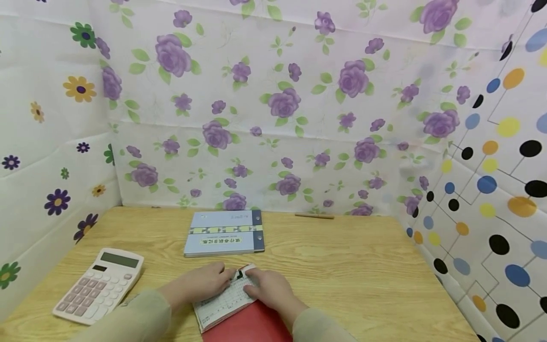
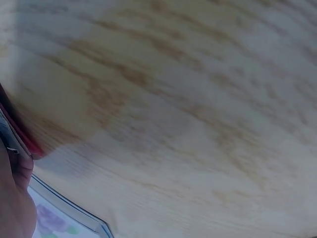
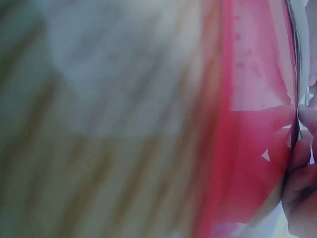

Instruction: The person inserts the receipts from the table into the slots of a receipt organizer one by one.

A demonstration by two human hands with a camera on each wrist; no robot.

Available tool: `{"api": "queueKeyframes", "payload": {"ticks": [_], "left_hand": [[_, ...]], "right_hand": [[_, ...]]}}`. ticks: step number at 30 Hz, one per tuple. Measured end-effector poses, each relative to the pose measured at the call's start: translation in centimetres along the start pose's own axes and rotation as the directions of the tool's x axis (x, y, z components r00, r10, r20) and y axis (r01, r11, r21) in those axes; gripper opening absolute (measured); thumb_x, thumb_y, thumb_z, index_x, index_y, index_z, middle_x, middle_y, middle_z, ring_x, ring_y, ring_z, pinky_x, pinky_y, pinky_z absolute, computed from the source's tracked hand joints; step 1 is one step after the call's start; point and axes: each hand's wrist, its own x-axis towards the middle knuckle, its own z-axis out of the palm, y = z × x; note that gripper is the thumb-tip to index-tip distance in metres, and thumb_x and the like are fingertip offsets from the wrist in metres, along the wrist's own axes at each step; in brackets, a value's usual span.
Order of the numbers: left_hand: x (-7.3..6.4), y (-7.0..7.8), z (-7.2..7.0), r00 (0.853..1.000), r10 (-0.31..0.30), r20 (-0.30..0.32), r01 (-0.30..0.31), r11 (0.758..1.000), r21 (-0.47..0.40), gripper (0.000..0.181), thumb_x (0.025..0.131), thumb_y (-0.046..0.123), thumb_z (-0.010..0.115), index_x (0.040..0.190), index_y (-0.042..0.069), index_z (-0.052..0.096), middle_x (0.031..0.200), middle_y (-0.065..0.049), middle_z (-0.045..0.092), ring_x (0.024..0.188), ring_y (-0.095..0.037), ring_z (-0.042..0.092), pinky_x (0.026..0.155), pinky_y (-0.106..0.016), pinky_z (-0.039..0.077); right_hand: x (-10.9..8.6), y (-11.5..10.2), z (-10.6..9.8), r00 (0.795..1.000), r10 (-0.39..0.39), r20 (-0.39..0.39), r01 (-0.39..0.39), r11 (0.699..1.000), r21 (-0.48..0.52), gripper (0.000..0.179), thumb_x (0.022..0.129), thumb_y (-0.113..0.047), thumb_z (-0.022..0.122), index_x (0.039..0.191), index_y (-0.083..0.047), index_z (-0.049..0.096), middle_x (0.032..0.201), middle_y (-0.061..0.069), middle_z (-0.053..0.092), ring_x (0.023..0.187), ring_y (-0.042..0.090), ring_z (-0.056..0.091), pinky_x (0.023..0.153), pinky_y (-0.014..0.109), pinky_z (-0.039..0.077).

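Note:
A bundle of printed, gridded paper sheets [image 1: 226,304] lies slanted over a glossy red cover [image 1: 256,325] at the table's front edge. My left hand [image 1: 207,281] holds the bundle's upper left edge, its fingers bent over it. On the opposite side, my right hand [image 1: 273,290] grips the upper right edge, thumb across the top sheet. Between both hands sits a small black piece [image 1: 240,274], too small to identify. In the right wrist view, fingers [image 3: 299,153] pinch the edge beside the shiny red cover [image 3: 247,163]. The left wrist view catches only fingers [image 2: 22,171] at the red edge.
A blue-grey account book [image 1: 224,237] lies just beyond the hands. To the left is a white calculator [image 1: 102,285] with pinkish keys. A thin brown pen [image 1: 314,216] rests near the back edge. Patterned cloth [image 1: 273,118] walls in the wooden table.

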Motion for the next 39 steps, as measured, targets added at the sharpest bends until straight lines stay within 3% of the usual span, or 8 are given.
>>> {"api": "queueKeyframes", "payload": {"ticks": [8, 15, 19, 22, 26, 29, 34, 39], "left_hand": [[0.3, 0.1, 0.8, 0.991, 0.105, -0.086, -0.094, 0.988, 0.119, 0.037, 0.097, 0.024, 0.052, 0.131, 0.010, 0.050, 0.083, 0.002, 0.041, 0.065, -0.009, 0.037, 0.057, -0.027, 0.040], [0.4, 0.4, 0.4, 0.998, 0.060, -0.018, -0.059, 0.995, 0.075, 0.038, 0.098, 0.027, 0.049, 0.134, 0.014, 0.047, 0.084, 0.004, 0.039, 0.066, -0.009, 0.036, 0.057, -0.026, 0.037], [0.6, 0.9, 0.1, 0.999, 0.035, 0.024, -0.036, 0.998, 0.041, 0.041, 0.099, 0.029, 0.047, 0.138, 0.017, 0.045, 0.084, 0.005, 0.038, 0.066, -0.009, 0.035, 0.055, -0.025, 0.035], [0.7, 1.2, -0.1, 0.998, -0.020, 0.055, 0.020, 1.000, -0.002, 0.045, 0.099, 0.035, 0.046, 0.141, 0.021, 0.042, 0.086, 0.006, 0.038, 0.068, -0.009, 0.037, 0.057, -0.026, 0.035], [0.7, 1.1, 0.0, 0.997, -0.053, 0.050, 0.054, 0.998, -0.011, 0.054, 0.097, 0.044, 0.046, 0.145, 0.020, 0.038, 0.093, 0.004, 0.040, 0.075, -0.010, 0.038, 0.063, -0.029, 0.038], [0.4, 0.7, 0.2, 0.999, -0.032, 0.025, 0.032, 0.999, 0.011, 0.059, 0.096, 0.047, 0.045, 0.146, 0.016, 0.035, 0.098, 0.002, 0.040, 0.081, -0.011, 0.038, 0.069, -0.031, 0.039], [-0.2, 0.2, 0.7, 1.000, -0.017, -0.023, 0.018, 1.000, 0.024, 0.061, 0.096, 0.047, 0.045, 0.146, 0.012, 0.034, 0.100, 0.000, 0.042, 0.084, -0.012, 0.039, 0.074, -0.034, 0.041], [-0.4, 0.1, 0.9, 0.999, -0.027, -0.030, 0.027, 0.999, 0.024, 0.064, 0.096, 0.048, 0.043, 0.146, 0.010, 0.032, 0.100, -0.001, 0.043, 0.083, -0.011, 0.040, 0.073, -0.033, 0.042]], "right_hand": [[-0.7, 1.3, -1.1, 0.999, -0.010, 0.037, 0.008, 0.998, 0.057, 0.045, 0.085, -0.045, 0.064, 0.124, -0.022, 0.062, 0.110, -0.001, 0.065, 0.101, 0.017, 0.060, 0.087, 0.037, 0.047], [-1.2, 3.4, -2.0, 0.993, -0.072, 0.094, 0.072, 0.997, 0.005, 0.040, 0.084, -0.046, 0.065, 0.122, -0.033, 0.062, 0.088, -0.006, 0.056, 0.071, 0.010, 0.047, 0.061, 0.029, 0.042], [-1.6, 4.0, -2.5, 0.986, -0.121, 0.118, 0.127, 0.991, -0.042, 0.043, 0.084, -0.049, 0.064, 0.125, -0.036, 0.060, 0.086, -0.004, 0.053, 0.064, 0.009, 0.043, 0.055, 0.027, 0.037], [-1.8, 4.4, -2.8, 0.984, -0.133, 0.119, 0.145, 0.985, -0.093, 0.045, 0.084, -0.053, 0.062, 0.126, -0.037, 0.058, 0.087, -0.002, 0.054, 0.063, 0.009, 0.044, 0.053, 0.028, 0.037], [-2.3, 5.3, -2.9, 0.990, -0.093, 0.105, 0.104, 0.989, -0.105, 0.047, 0.083, -0.057, 0.060, 0.126, -0.039, 0.058, 0.090, -0.001, 0.057, 0.067, 0.010, 0.046, 0.055, 0.030, 0.039], [-3.0, 6.2, -3.2, 0.995, -0.058, 0.084, 0.066, 0.993, -0.096, 0.048, 0.083, -0.056, 0.060, 0.127, -0.038, 0.058, 0.099, 0.002, 0.060, 0.077, 0.013, 0.052, 0.063, 0.035, 0.044], [-4.3, 8.2, -3.8, 0.999, -0.018, 0.047, 0.021, 0.997, -0.074, 0.049, 0.083, -0.055, 0.061, 0.126, -0.034, 0.059, 0.100, 0.003, 0.061, 0.079, 0.017, 0.054, 0.064, 0.039, 0.045], [-5.9, 10.1, -4.6, 0.999, 0.027, 0.033, -0.026, 0.999, -0.028, 0.049, 0.084, -0.053, 0.062, 0.126, -0.029, 0.060, 0.115, 0.012, 0.061, 0.104, 0.034, 0.057, 0.081, 0.052, 0.045]]}}
